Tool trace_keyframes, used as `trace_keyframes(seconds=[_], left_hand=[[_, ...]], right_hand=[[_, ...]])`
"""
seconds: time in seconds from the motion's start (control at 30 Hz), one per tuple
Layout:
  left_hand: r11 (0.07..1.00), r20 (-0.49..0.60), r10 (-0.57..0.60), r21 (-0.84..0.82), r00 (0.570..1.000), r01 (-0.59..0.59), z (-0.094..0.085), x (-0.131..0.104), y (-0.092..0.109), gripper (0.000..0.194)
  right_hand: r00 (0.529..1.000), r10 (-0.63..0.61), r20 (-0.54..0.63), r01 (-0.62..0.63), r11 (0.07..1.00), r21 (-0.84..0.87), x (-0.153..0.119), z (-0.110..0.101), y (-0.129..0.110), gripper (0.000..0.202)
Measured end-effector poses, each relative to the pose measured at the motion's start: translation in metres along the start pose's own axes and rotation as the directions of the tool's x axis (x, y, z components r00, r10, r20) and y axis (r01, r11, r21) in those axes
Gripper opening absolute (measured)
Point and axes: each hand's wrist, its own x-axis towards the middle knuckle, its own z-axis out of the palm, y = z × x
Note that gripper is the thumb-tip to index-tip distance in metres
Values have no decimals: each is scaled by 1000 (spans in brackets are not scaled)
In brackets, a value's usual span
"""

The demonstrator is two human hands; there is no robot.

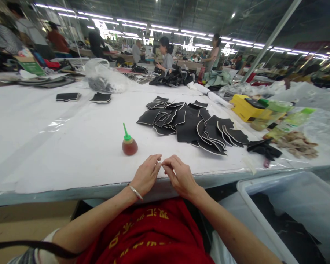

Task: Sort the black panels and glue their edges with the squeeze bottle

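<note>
My left hand [147, 174], a bracelet at its wrist, is at the front edge of the white-covered table [85, 154]. Its fingers are pressed together, and their tips meet those of my right hand [178, 175]. The right hand's fingers are bent into a pinch; anything between the fingertips is too small to make out. Just beyond the left hand stands a round bottle [129, 146] of reddish-brown liquid with a green spout. A spread pile of black pieces with pale edges [188, 126] lies beyond the right hand.
Small black stacks [68, 96] [101, 97] lie farther back left. At right are a yellow box [243, 108], plastic bottles [291, 123], a crumpled cloth [298, 144] and black fabric [264, 148]. A white bin [255, 212] with black pieces stands below right. Several people are in the background.
</note>
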Motion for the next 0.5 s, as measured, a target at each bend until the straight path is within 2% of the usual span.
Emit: trace_keyframes(seconds=[0.17,0.37,0.43,0.5], left_hand=[[998,3,57,22,998,-57,-1,0,-2,40],[997,19,60,52,998,-61,1,0,-3,44],[998,13,54,38,998,-55,1,0,-4,41],[1000,8,23,2,1000,-23,1,1,-5,40]], right_hand=[[986,-104,129,119,987,-112,1,-1,3,23],[959,-209,193,257,928,-270,1,0,7,26],[962,-193,193,244,926,-287,1,1,7,25],[979,-132,158,167,958,-235,1,1,5,21]])
